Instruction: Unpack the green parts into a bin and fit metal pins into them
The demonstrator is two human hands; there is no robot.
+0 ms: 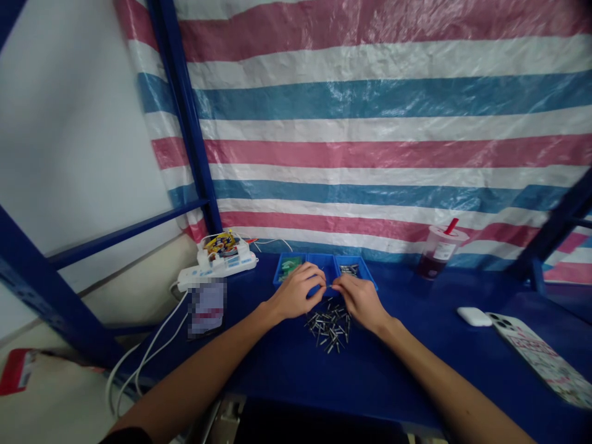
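My left hand (300, 291) and my right hand (359, 298) meet almost fingertip to fingertip above the blue table. Both are pinched, with a tiny thin piece between them that is too small to name. Just below lies a loose pile of dark and silvery metal pins (328, 327). Behind my hands stands a blue divided tray (322, 260). Its left compartment holds small green pieces (290, 264), and its right one holds silvery metal parts (350, 270). My hands partly cover the tray's front.
A white power strip (217, 272) with cables and a blurred phone-like object (208, 307) are at the left. On the right are a cup with a red straw (439, 251), a white earphone case (474, 317) and a phone (541, 354). Striped sheeting (370, 142) hangs behind.
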